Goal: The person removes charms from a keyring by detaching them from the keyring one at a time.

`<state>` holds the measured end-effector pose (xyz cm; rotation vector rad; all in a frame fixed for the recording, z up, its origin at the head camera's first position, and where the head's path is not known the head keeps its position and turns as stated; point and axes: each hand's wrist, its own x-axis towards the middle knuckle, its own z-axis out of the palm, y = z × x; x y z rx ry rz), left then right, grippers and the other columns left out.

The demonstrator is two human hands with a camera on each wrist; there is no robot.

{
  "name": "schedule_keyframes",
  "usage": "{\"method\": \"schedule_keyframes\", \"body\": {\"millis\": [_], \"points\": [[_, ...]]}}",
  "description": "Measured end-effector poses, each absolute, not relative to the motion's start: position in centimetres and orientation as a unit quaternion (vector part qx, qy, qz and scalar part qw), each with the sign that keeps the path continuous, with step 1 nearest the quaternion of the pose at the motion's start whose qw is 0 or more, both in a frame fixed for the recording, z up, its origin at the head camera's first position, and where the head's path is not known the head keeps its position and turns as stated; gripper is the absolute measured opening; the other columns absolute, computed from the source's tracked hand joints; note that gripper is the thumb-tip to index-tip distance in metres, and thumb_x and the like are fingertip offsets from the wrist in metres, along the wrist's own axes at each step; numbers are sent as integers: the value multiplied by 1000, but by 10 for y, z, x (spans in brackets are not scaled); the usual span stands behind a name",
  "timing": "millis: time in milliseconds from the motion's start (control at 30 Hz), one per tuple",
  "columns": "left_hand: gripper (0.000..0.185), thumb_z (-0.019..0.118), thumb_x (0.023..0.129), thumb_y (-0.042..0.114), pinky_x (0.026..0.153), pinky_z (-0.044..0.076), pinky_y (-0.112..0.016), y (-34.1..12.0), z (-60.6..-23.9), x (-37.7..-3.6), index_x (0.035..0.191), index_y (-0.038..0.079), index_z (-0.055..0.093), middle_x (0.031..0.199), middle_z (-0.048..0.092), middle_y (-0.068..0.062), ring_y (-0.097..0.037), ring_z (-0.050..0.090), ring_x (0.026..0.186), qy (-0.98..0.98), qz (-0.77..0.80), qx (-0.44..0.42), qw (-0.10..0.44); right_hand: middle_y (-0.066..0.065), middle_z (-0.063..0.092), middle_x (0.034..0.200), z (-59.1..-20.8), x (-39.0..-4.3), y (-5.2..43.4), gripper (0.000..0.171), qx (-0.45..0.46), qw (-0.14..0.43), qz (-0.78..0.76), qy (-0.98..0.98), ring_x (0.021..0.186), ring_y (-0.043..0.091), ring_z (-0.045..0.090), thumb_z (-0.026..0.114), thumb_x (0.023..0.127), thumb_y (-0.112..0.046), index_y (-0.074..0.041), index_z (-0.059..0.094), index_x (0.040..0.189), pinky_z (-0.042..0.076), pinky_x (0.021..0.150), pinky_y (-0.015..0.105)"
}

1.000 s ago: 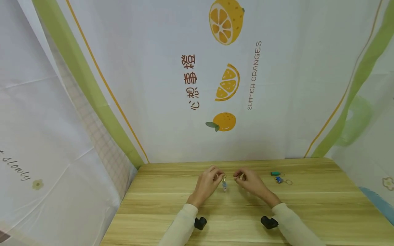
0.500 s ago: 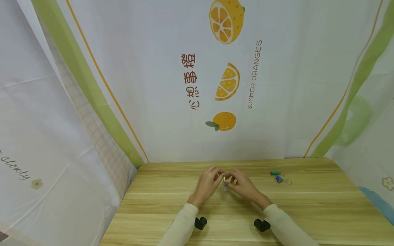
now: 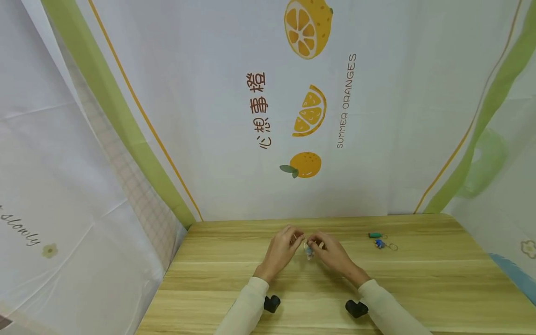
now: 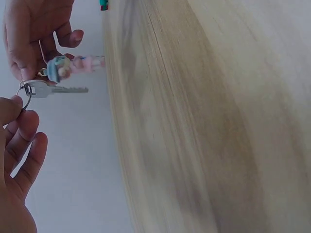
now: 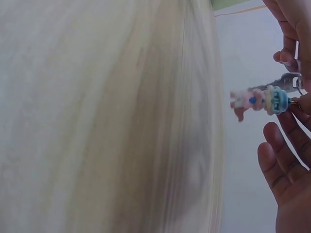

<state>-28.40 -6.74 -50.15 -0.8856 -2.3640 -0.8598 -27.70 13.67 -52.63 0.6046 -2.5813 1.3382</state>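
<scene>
Above the table, my left hand [image 3: 278, 252] pinches a metal key ring [image 4: 29, 100] between thumb and finger. From that ring hangs a silver key [image 4: 68, 90], seen best in the left wrist view. A small doll charm [image 5: 265, 99] with a blue hat and pink body hangs beside the key. My right hand [image 3: 336, 257] pinches the charm's top end, close to the ring. Its other fingers are spread in the right wrist view. Whether the charm is still linked to the ring cannot be made out.
To the right on the wooden table [image 3: 418, 288] lie a green keychain [image 3: 374, 235] and a blue figure keychain [image 3: 379, 244] with a ring. A white printed cloth [image 3: 234, 186] hangs behind the table's far edge.
My right hand has come left to the hanging charm and pinched its top. The charm has since shifted slightly right, away from the key. My left hand has stayed almost still.
</scene>
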Motion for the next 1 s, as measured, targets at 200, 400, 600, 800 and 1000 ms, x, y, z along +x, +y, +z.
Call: {"method": "schedule_keyframes", "body": {"millis": [200, 400, 600, 800, 1000], "points": [[3, 73, 101, 7, 66, 53, -15, -68, -501, -284, 103, 9, 71, 98, 71, -2, -10, 66, 75, -868, -303, -324, 223, -4, 71, 101, -524, -277, 137, 13, 191, 87, 462, -862, 89, 7, 62, 64, 108, -22, -15, 74, 111, 52, 73, 24], [3, 69, 102, 6, 62, 46, -13, -68, -501, -284, 101, 9, 70, 96, 68, -1, -6, 59, 72, -871, -292, -327, 223, -4, 71, 96, -527, -278, 137, 12, 200, 98, 473, -852, 86, 5, 61, 63, 109, -20, -14, 73, 106, 52, 69, 24], [10, 73, 99, 4, 60, 43, -12, -67, -500, -283, 97, 12, 66, 91, 67, 1, -6, 58, 71, -872, -286, -327, 224, -6, 69, 93, -526, -280, 136, 12, 198, 95, 478, -851, 84, 4, 60, 60, 110, -19, -17, 71, 104, 52, 70, 24], [13, 74, 96, 3, 60, 45, -13, -67, -500, -282, 95, 13, 65, 90, 66, 1, -6, 60, 72, -873, -290, -329, 214, -5, 69, 91, -526, -280, 135, 9, 209, 105, 478, -847, 82, 6, 60, 63, 107, -14, -16, 70, 102, 53, 69, 24], [7, 69, 94, 2, 61, 42, -11, -67, -499, -282, 94, 9, 67, 88, 65, 2, -3, 55, 72, -874, -284, -341, 200, -6, 67, 89, -525, -279, 134, 11, 219, 112, 467, -849, 79, 5, 59, 63, 105, -10, -16, 69, 98, 52, 67, 23]]}}
